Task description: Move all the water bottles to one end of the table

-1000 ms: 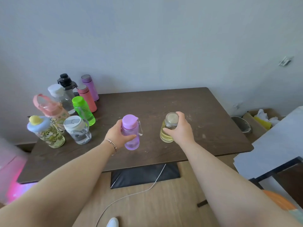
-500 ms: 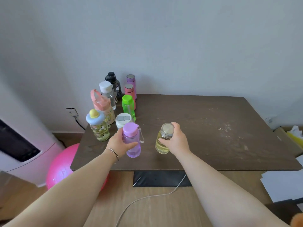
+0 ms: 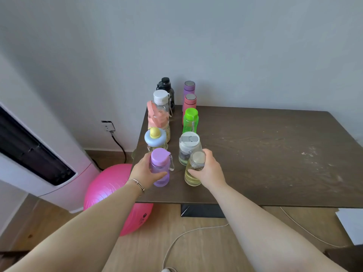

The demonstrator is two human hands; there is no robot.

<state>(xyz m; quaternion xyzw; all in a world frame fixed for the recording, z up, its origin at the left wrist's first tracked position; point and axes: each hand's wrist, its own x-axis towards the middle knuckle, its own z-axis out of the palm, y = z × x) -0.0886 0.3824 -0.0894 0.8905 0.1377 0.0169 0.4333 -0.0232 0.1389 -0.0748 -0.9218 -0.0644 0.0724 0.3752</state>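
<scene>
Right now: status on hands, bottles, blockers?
Left hand gripping purple bottle; right hand gripping yellow-tinted jar bottle. Both at near end of the bottle cluster, table's left end. White-lidded bottle close behind the jar.

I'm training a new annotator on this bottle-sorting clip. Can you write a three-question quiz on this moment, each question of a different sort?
1. True or false: the left hand grips the purple-capped bottle.
2. How many bottles stand ungripped at the left end of the table?
3. The right hand holds: A) the green bottle; B) the jar with yellowish liquid; C) nothing.

Key: 1. True. 2. Eight. 3. B.
</scene>
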